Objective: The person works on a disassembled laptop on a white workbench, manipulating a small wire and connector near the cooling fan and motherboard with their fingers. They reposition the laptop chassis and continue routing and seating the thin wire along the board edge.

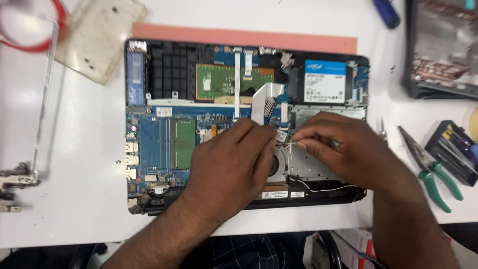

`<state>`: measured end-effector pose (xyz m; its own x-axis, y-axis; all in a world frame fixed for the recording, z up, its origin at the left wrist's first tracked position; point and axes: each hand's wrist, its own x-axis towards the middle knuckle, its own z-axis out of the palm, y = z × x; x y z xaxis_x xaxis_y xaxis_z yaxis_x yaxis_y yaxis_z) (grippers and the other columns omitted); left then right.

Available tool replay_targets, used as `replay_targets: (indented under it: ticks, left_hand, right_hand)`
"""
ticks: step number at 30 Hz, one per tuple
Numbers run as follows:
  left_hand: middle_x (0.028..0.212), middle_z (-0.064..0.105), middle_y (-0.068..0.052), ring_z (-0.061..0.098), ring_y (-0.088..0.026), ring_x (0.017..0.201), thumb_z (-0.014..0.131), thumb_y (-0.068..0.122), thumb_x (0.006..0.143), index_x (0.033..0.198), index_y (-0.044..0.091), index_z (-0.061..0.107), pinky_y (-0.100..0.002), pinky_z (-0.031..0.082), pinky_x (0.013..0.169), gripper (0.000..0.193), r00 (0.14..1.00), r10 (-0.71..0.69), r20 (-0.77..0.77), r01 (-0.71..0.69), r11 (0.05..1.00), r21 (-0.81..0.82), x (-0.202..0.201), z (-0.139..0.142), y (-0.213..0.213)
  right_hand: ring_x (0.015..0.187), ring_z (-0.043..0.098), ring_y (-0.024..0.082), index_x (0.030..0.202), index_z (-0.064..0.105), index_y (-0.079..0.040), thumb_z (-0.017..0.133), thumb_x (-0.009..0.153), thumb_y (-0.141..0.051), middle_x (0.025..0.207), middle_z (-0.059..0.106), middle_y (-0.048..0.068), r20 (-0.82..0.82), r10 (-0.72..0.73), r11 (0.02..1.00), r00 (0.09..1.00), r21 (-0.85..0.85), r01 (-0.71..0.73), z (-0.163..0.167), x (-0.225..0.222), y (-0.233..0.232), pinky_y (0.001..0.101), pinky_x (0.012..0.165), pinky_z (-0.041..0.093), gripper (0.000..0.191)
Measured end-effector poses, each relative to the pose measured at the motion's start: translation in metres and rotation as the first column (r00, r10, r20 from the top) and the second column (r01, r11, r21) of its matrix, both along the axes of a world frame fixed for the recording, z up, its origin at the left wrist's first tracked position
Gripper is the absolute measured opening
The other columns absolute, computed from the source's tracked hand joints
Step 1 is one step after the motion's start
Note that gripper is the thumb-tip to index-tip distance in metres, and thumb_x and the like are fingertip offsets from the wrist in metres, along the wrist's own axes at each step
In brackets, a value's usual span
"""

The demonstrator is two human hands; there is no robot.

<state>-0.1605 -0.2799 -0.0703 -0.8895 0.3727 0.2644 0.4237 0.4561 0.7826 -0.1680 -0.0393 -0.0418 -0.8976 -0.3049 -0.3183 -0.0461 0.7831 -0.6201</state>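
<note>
Left hand point(234, 159) flat, fingers curled down on open laptop point(159, 144) beside fan point(277, 162); grip unclear. Right hand point(343, 149) pinches thin white wire point(288, 144) just above fan. Pliers point(430, 167) lie right of laptop.

The left hand point(234, 159) covers the middle of the opened laptop point(149, 149), so most of the fan point(278, 163) beneath it is hidden. What the right hand point(343, 149) pinches near the thin white wire point(291, 145) is too small to tell. At the upper right of the frame a dark tray point(438, 50) is cut off and blurred. A blue handle point(386, 12) runs off the top edge, and the red ring point(35, 25) is cropped at the upper left.
</note>
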Motion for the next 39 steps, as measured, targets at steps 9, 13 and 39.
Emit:
replay_targets:
  ticks: [9, 13, 39]
  left_hand:
    - [0.101, 0.062, -0.007, 0.071, -0.018, 0.080, 0.072, 0.013, 0.096, 0.114, 0.008, 0.066, -0.033, 0.060, 0.062, 0.020, 0.995, -0.065, 0.070, 0.063, 0.998, 0.027, -0.013, -0.015, -0.007]
    - [0.104, 0.062, -0.008, 0.071, -0.017, 0.082, 0.071, 0.011, 0.096, 0.118, 0.004, 0.065, -0.032, 0.059, 0.061, 0.023, 0.992, -0.109, 0.069, 0.109, 0.994, 0.005, -0.019, -0.017, -0.007]
    - [0.099, 0.058, -0.006, 0.066, -0.014, 0.080, 0.072, 0.009, 0.095, 0.124, 0.001, 0.068, -0.031, 0.055, 0.056, 0.031, 0.990, -0.131, -0.045, 0.123, 0.981, -0.150, -0.013, -0.029, 0.000]
  right_hand:
    - [0.065, 0.065, 0.010, 0.104, 0.078, -0.014, 0.077, 0.084, -0.015, 0.089, 0.077, -0.001, 0.115, -0.041, 0.995, 0.993, 0.100, 0.030, -0.012, -0.031, 0.001, 0.0279, 0.056, 0.053, 0.019]
    - [0.074, 0.068, 0.007, 0.107, 0.076, -0.013, 0.077, 0.086, -0.012, 0.095, 0.076, -0.001, 0.051, 0.043, 0.999, 0.998, -0.002, -0.043, -0.015, -0.036, 0.004, 0.0246, 0.062, 0.055, 0.021]
    - [0.092, 0.072, 0.011, 0.113, 0.066, -0.005, 0.076, 0.090, -0.001, 0.107, 0.074, 0.007, 0.039, 0.055, 0.983, 0.998, -0.180, -0.047, -0.027, -0.023, 0.021, 0.0246, 0.076, 0.061, 0.025]
